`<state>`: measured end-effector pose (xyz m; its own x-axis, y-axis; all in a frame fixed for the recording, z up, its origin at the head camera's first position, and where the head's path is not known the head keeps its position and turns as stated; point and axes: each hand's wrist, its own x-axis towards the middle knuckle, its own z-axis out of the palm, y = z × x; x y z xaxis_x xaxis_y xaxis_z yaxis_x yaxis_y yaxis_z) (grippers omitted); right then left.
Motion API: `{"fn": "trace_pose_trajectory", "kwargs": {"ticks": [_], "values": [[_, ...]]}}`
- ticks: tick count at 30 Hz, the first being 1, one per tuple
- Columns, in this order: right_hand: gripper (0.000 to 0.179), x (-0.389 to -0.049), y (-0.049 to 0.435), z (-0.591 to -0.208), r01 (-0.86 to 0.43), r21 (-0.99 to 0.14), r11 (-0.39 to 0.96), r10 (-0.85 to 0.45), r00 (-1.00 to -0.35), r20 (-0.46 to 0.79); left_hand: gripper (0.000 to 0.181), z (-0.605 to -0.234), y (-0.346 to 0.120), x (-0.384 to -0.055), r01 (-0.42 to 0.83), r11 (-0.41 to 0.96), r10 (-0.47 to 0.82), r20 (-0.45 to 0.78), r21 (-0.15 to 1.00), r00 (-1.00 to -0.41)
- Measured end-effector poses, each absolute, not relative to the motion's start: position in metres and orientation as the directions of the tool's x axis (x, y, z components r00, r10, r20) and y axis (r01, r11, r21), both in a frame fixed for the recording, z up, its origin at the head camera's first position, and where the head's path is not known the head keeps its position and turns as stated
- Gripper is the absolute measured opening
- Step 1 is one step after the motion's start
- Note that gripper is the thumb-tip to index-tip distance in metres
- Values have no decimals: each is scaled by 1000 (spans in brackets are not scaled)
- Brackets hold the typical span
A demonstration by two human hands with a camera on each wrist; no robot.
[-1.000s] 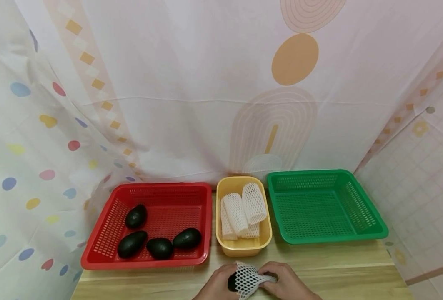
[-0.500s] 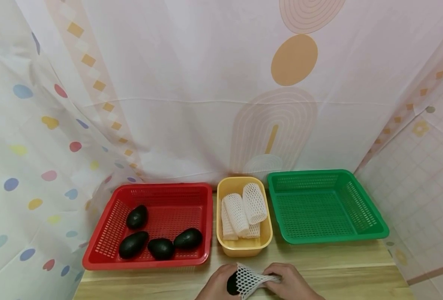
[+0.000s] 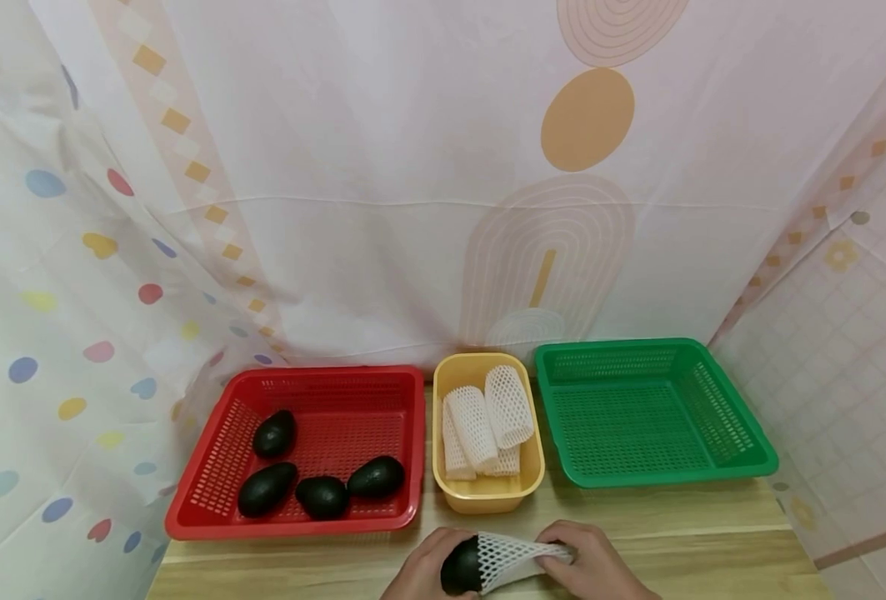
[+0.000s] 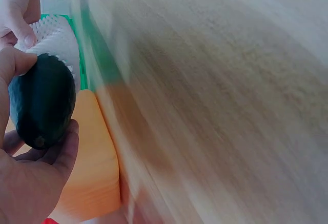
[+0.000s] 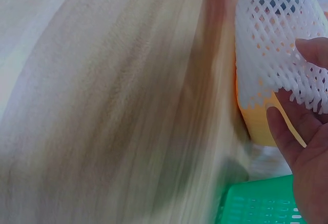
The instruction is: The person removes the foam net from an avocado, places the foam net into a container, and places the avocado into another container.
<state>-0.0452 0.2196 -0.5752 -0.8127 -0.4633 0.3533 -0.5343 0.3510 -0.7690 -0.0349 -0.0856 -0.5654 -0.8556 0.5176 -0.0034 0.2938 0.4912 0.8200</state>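
Observation:
My left hand [image 3: 423, 571] grips a dark green avocado [image 3: 460, 568] at the table's front edge, its thumb on top and fingers underneath in the left wrist view. A white foam net sleeve [image 3: 508, 558] covers the avocado's right part, while the rounded left end stays bare. With my right hand [image 3: 593, 560] I pinch the gathered free end of the net. In the right wrist view, thumb and fingers lie either side of the net's cut edge [image 5: 307, 98].
A red basket [image 3: 292, 528] with several avocados [image 3: 322, 497] stands at left. Behind the hands, a yellow bin [image 3: 488, 504] holds several rolled foam nets [image 3: 473, 429]. A green basket [image 3: 638, 482] stands at right on the wooden table [image 3: 683, 533]. Patterned cloth [image 3: 382, 250] hangs behind.
More of the avocado's left end shows outside the net than before. The right hand has moved slightly right with the net's end, which looks stretched longer.

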Motion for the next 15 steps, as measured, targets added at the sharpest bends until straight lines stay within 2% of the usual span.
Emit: {"fn": "trace_pose_trajectory", "kwargs": {"ticks": [4, 7, 15], "values": [[23, -44, 221, -570, -548, -756, 358, -450, -811, 374, 60, -582, -92, -35, 460, 452, 528, 186, 764, -829], [25, -43, 223, -565, -556, -749, 361, -435, -810, 393, 58, -588, -96, -35, 522, 451, 522, 260, 725, -812], [30, -41, 226, -558, -580, -745, 329, -413, -798, 439, 61, -556, -102, -25, 443, 527, 478, 178, 726, -860]]}}
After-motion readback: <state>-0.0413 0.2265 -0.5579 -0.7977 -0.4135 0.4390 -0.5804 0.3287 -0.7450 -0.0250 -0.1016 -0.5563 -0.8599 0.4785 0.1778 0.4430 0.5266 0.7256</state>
